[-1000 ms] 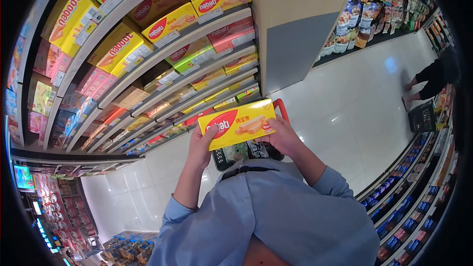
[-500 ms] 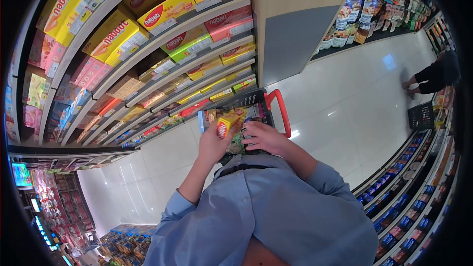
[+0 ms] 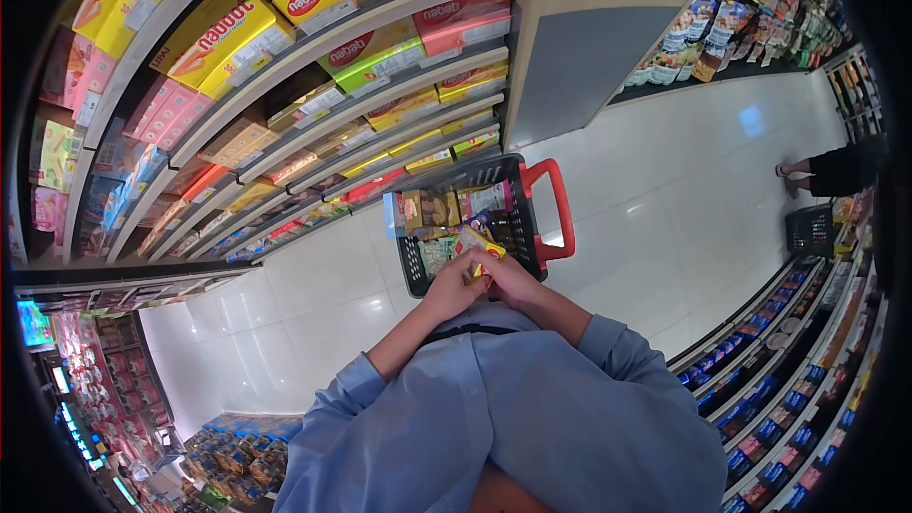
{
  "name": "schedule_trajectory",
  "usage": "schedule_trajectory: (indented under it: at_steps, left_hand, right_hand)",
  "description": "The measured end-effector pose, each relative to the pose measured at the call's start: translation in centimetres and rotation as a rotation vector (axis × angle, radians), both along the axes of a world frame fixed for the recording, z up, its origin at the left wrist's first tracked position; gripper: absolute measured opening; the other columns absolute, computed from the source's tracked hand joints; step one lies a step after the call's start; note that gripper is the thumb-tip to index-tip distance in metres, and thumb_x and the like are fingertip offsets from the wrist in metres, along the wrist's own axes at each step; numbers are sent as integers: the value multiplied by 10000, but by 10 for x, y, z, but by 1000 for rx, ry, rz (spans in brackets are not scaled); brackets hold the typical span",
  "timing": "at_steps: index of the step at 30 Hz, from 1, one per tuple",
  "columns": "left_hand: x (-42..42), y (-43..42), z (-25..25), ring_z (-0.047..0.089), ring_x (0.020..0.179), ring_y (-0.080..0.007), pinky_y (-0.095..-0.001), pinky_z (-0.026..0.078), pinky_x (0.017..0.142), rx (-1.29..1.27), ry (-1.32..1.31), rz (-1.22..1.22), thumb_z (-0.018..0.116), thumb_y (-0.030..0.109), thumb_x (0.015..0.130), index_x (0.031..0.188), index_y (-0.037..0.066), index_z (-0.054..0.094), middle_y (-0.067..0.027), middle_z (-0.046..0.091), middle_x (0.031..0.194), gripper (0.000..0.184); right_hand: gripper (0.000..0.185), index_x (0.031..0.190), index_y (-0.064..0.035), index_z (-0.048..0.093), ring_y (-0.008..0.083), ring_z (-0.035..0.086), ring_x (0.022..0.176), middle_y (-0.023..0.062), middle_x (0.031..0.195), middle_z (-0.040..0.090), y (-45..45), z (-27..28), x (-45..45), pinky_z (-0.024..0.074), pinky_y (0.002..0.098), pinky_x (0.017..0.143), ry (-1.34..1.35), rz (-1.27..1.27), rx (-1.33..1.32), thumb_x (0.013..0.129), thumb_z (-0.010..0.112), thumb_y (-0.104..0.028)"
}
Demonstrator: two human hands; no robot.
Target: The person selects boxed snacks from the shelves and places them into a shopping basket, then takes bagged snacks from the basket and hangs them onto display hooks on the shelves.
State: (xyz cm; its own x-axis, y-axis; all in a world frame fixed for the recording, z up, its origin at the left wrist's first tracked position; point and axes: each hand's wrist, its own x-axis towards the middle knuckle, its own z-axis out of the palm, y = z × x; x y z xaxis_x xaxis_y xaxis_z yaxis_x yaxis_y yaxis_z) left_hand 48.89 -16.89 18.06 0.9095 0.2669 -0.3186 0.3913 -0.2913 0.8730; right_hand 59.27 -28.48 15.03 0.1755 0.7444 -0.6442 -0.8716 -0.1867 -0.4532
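Held over the near part of the basket (image 3: pixel 524 220): a box (image 3: pixel 484 244), yellow, with a paler patch and a touch of red, and with print too blurred to read. Tilted and set at a slant to the basket's sides, with the near end largely covered by fingers. Clamped from the basket's left by the left hand (image 3: pixel 454 289), with thumb and fingers bent round the box; clamped from the basket's handle side by the right hand (image 3: pixel 514 279), with fingers closed on the near end. Together at the box, with fingertips partly hidden. Angled inward toward the basket, with forearms bare below rolled blue sleeves (image 3: pixel 619 353). Lying in the basket, beyond the hands: a carton (image 3: pixel 421 210), a green bag (image 3: pixel 438 252) and a pink pack (image 3: pixel 494 198).
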Motion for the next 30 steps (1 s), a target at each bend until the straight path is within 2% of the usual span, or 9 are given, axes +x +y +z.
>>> schedule_trajectory:
  at_steps: [2,5,8,15,18,19,21,25,30]
  left_hand:
    - [-2,9,-4,610,1118,-293,-363,454,985,-240,127,-16,649,161,871,1258,-2,546,-183,630,1179,433]
    - [-10,25,-43,612,1067,-160,-294,472,933,-267,111,-89,601,145,927,1293,13,540,-90,646,1167,393]
    - [-22,27,-85,616,1056,-177,-288,472,924,-453,172,141,590,140,930,1289,18,541,-101,649,1149,382]
    - [-46,48,-124,583,1066,-178,-303,475,900,-357,261,137,608,226,923,1328,-1,501,-103,606,1203,477]
    - [-56,58,-104,569,1066,-169,-310,476,880,-520,297,204,607,277,931,1361,10,473,-90,591,1222,524]
    - [-65,61,-112,578,1066,-190,-323,482,883,-531,328,247,606,284,931,1360,1,471,-107,595,1215,531]
    - [-90,68,-129,595,1066,-233,-350,494,888,-549,389,336,603,297,931,1358,-16,467,-142,603,1203,546]
    - [-139,93,-126,589,1049,-208,-356,495,850,-565,527,474,602,289,927,1374,5,461,-125,612,1175,548]
    - [-190,124,-114,574,1118,-224,-374,474,930,-545,614,595,584,254,939,1377,33,457,-118,586,1256,506]
  right_hand:
    - [366,1228,-149,544,134,605,939,18,1091,598,-1,-9,-3,523,337,736,4,36,-79,914,619,-321]
    - [356,1208,-166,555,145,590,964,6,1090,599,6,-33,-10,518,376,759,37,66,-182,895,619,-325]
    - [333,1175,-163,564,160,587,976,12,1086,599,20,-65,-23,518,399,765,74,90,-236,881,620,-309]
    - [341,1141,-105,553,200,637,834,61,979,615,56,-156,-46,542,377,624,-163,30,-293,845,645,-247]
    - [366,1125,-77,557,217,647,745,74,925,622,72,-212,-45,534,368,550,-240,-53,-332,825,669,-254]
    - [349,1060,-53,586,219,652,728,84,877,629,81,-180,-38,538,375,552,-241,-60,-464,803,691,-265]
    - [349,1037,-34,606,219,659,730,103,879,646,96,-196,-28,539,379,545,-379,12,-530,793,698,-267]
    - [384,1044,-14,631,232,675,744,141,904,677,127,-236,-7,554,382,536,-543,-15,-583,775,704,-278]
    - [376,1098,-85,627,231,671,823,92,972,663,165,-269,22,576,407,588,-494,114,-697,818,675,-332]
